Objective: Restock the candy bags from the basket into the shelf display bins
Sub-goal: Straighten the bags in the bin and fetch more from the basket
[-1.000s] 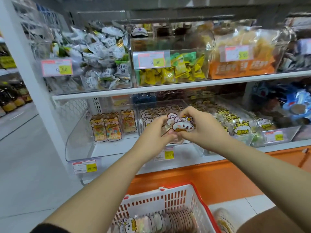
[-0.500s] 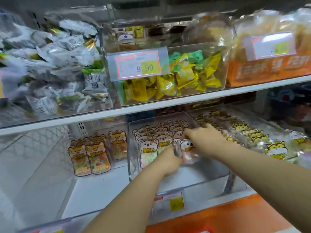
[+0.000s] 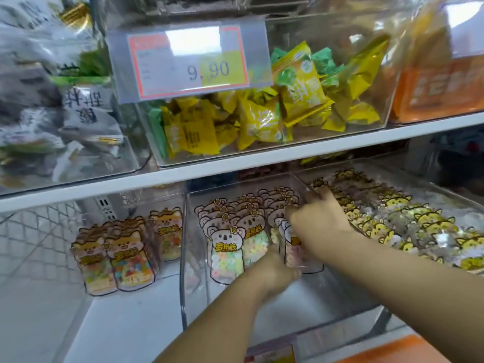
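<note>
Reaching into the middle bin (image 3: 199,297), you are holding a koala bag (image 3: 293,255) upright at the front of its rows: right hand (image 3: 318,218) fingers are curling over its top; left hand (image 3: 272,271) is touching its base, finger pose unclear. Dog bags (image 3: 117,258) are sitting left, cat bags (image 3: 424,226) right.

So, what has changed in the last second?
Both hands went forward from in front of the shelf into the middle bin, carrying the koala bags. Now the right hand is on their tops and the left hand at their base; the grip is blurred. The basket left the view. The other bins look unchanged.
</note>
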